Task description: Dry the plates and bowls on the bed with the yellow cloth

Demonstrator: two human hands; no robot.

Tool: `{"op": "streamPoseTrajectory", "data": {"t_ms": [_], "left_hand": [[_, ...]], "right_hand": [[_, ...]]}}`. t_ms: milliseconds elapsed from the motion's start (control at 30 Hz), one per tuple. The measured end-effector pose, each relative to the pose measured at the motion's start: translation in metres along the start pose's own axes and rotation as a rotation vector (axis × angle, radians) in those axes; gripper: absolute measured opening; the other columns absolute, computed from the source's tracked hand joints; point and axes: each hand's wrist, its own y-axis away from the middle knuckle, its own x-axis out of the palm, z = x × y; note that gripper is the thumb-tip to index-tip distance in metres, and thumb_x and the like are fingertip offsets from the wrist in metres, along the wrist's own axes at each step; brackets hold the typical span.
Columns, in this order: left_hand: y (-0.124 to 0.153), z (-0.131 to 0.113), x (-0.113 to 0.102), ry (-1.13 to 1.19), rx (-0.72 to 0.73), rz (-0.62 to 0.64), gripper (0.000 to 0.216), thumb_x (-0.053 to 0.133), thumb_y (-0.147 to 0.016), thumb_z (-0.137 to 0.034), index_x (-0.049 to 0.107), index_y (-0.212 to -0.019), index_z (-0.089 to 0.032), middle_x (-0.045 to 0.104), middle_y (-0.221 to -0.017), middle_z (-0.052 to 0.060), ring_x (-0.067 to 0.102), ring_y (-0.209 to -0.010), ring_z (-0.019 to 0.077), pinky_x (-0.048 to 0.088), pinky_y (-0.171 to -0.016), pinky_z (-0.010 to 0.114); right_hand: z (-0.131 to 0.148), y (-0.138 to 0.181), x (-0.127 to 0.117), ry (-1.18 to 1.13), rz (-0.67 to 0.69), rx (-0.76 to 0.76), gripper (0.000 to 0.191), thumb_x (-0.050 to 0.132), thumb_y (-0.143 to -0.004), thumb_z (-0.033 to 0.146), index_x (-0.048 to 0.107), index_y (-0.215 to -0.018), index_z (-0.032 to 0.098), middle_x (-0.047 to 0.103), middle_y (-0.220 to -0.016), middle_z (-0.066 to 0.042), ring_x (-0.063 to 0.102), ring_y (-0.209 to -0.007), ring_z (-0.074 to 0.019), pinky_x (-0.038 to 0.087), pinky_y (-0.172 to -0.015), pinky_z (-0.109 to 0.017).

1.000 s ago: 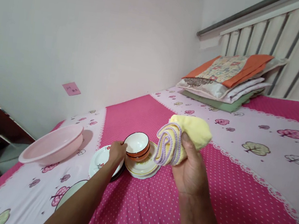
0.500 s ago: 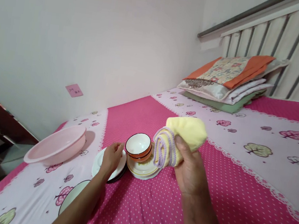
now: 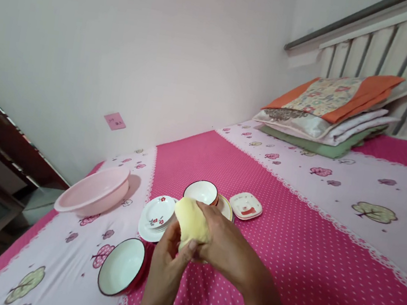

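Observation:
A folded yellow cloth (image 3: 193, 222) is gripped between both hands, in front of the dishes. My left hand (image 3: 170, 254) pinches its lower left side, thumb on top. Over its right side, my right hand (image 3: 217, 232) is closed with the fingers partly hidden. Just beyond are a white bowl with a dark rim (image 3: 201, 191) on yellow-rimmed plates (image 3: 225, 207), partly covered by my hands. Left of the cloth, small plates with red flowers (image 3: 158, 212) sit on a larger white plate (image 3: 145, 231). Squarish white dishes with a red picture (image 3: 246, 205) lie to the right.
A large bowl with a dark rim (image 3: 121, 267) stands near the front left. Behind it is a pink basin (image 3: 94, 191). Pillows and folded bedding (image 3: 326, 109) are stacked at the back right of the bed, whose pink dotted sheet (image 3: 304, 267) spreads beneath everything. A wall rises behind.
My right hand has brought the cloth left and down, and my left hand has moved from the white plates to take hold of it. The view has shifted slightly.

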Motion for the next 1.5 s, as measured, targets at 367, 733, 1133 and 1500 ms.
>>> {"op": "streamPoseTrajectory", "data": {"t_ms": [367, 733, 1133, 1500], "left_hand": [[0.007, 0.004, -0.007, 0.517, -0.200, -0.329, 0.068, 0.087, -0.073, -0.034, 0.067, -0.136, -0.021, 0.082, -0.107, 0.009, 0.079, -0.089, 0.0280, 0.062, -0.081, 0.037], [0.021, 0.016, 0.005, 0.600, -0.077, -0.217, 0.078, 0.087, -0.080, -0.038, 0.058, -0.151, -0.025, 0.076, -0.131, 0.014, 0.072, -0.121, 0.0333, 0.056, -0.106, 0.043], [0.030, 0.021, -0.015, 0.480, -0.085, -0.246, 0.079, 0.093, -0.072, -0.038, 0.062, -0.143, -0.025, 0.080, -0.115, 0.011, 0.076, -0.107, 0.0342, 0.062, -0.091, 0.042], [0.026, 0.021, -0.038, 0.548, -0.060, -0.228, 0.074, 0.095, -0.068, -0.037, 0.067, -0.134, -0.018, 0.081, -0.108, 0.013, 0.077, -0.102, 0.0350, 0.063, -0.088, 0.043]], "right_hand": [[-0.017, 0.000, 0.001, -0.580, -0.034, -0.003, 0.073, 0.081, -0.088, 0.046, 0.054, -0.153, 0.027, 0.065, -0.146, -0.014, 0.066, -0.129, -0.0314, 0.058, -0.101, -0.046], [0.000, -0.002, 0.010, -0.564, 0.064, -0.100, 0.035, 0.082, -0.084, 0.028, 0.073, -0.117, 0.022, 0.079, -0.111, -0.005, 0.075, -0.103, -0.0287, 0.059, -0.088, -0.040], [0.003, 0.001, 0.028, -0.790, 0.363, -0.063, 0.048, 0.089, -0.079, 0.038, 0.074, -0.122, 0.022, 0.081, -0.112, -0.005, 0.077, -0.106, -0.0295, 0.062, -0.091, -0.041], [0.016, 0.003, 0.049, -0.727, 0.183, -0.059, 0.045, 0.088, -0.078, 0.036, 0.073, -0.119, 0.022, 0.082, -0.109, -0.006, 0.077, -0.100, -0.0277, 0.064, -0.086, -0.039]]}}
